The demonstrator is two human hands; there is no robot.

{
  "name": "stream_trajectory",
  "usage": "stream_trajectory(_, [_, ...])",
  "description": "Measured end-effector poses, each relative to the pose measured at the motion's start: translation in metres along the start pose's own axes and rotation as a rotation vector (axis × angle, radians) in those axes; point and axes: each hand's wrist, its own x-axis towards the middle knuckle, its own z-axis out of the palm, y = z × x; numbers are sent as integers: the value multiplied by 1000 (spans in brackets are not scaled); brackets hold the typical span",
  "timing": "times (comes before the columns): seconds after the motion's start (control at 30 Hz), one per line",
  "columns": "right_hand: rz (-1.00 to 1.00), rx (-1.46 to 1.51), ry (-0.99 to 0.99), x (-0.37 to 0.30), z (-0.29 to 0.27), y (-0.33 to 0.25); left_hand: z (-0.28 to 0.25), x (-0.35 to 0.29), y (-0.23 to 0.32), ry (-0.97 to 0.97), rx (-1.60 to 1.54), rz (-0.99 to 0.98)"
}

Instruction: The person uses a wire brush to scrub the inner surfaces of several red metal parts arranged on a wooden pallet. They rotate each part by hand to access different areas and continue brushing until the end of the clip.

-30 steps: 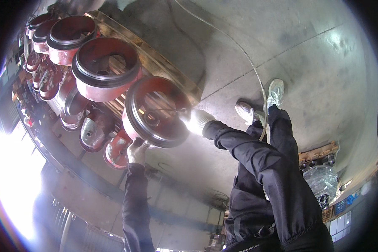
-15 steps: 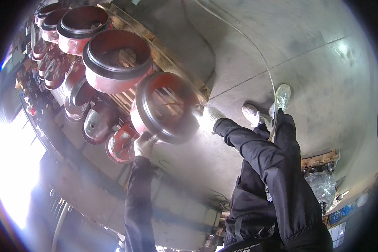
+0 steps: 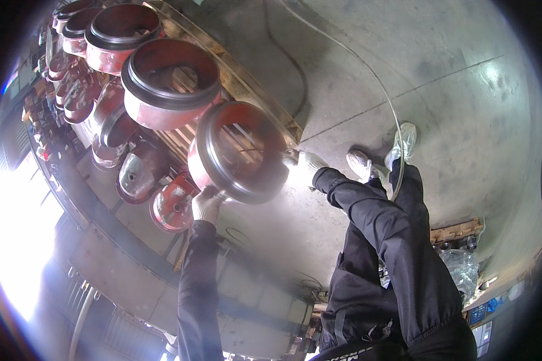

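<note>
A red drum-shaped metal housing (image 3: 203,162) with a dark machined rim tilts at the near end of a wooden pallet, its open mouth showing pallet slats. My left hand (image 3: 207,206), in a white knit glove, is closed at the housing's lower edge. To the right of the rim is my right hand (image 3: 311,166), also gloved, its fingers curled around a small thing that glare and blur hide. Whether that thing touches the rim cannot be told.
More red housings (image 3: 168,108) stand in a row along the pallet (image 3: 253,90), with several red domed castings (image 3: 173,203) left of it. A pale hose (image 3: 367,69) crosses the concrete floor past my shoes (image 3: 403,144). Plastic-wrapped goods (image 3: 461,268) lie at the lower right.
My right hand has shifted slightly to the right, away from the rim. The left hand stays at the housing's lower edge. The hose has moved a little near my shoes.
</note>
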Motion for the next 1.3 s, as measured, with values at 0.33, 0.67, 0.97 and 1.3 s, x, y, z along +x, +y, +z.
stream_trajectory(0.33, [-40, 131, -56, 43, 7, 36, -2, 3, -9, -18, 40, 15])
stream_trajectory(0.67, [4, 10, -47, 16, -2, 15, 0, -2, 2, 8, -31, 13])
stream_trajectory(0.97, [-92, -264, -99, -19, -11, 22, -5, 1, -5, -14, 8, 4])
stream_trajectory(1.3, [-120, -258, -99, -9, -6, 28, -2, 2, -6, 22, -42, 3])
